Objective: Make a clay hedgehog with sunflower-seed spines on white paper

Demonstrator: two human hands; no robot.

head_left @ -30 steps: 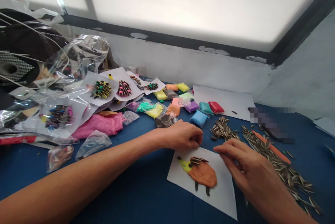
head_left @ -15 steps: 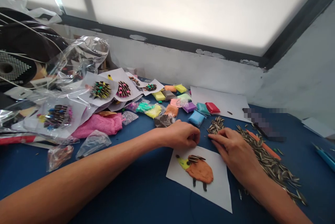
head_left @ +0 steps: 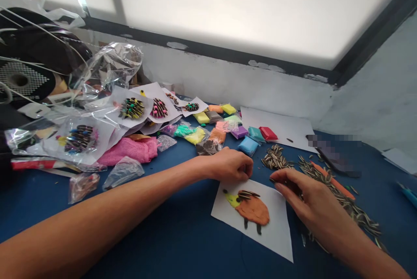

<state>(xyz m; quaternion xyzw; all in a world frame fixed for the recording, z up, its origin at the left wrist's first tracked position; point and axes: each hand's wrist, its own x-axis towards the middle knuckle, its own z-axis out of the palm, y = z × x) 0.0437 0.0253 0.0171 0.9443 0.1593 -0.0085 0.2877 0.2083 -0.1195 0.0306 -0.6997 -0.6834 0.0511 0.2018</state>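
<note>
A pale blind (head_left: 228,9) fills the far side at twelve o'clock, above a blue table (head_left: 169,231). Taking the hedgehog on the card as the clock's centre, a white sheet (head_left: 280,124) lies between twelve and one, and a pink towel (head_left: 130,151) at ten, beside papers (head_left: 133,108) bearing other seed-studded figures. The card (head_left: 276,231) lies tilted on the table. At eleven, the left hand (head_left: 231,164) rests by its far edge, fingers curled inward; whether they hold anything I cannot tell. Between two and three, the right hand (head_left: 273,180) hovers near the card's edge, thumb and forefinger narrowed on a small dark seed. The hedgehog (head_left: 254,214) has an orange body, a yellow head pointing to ten and two dark legs near six. Bright clay packs (head_left: 239,132) cluster around twelve. Loose seeds (head_left: 276,157) lie heaped at one, with more spread around three beside an orange strip (head_left: 335,181). A few seeds (head_left: 249,194) sit on the body's upper edge, just behind the head.
</note>
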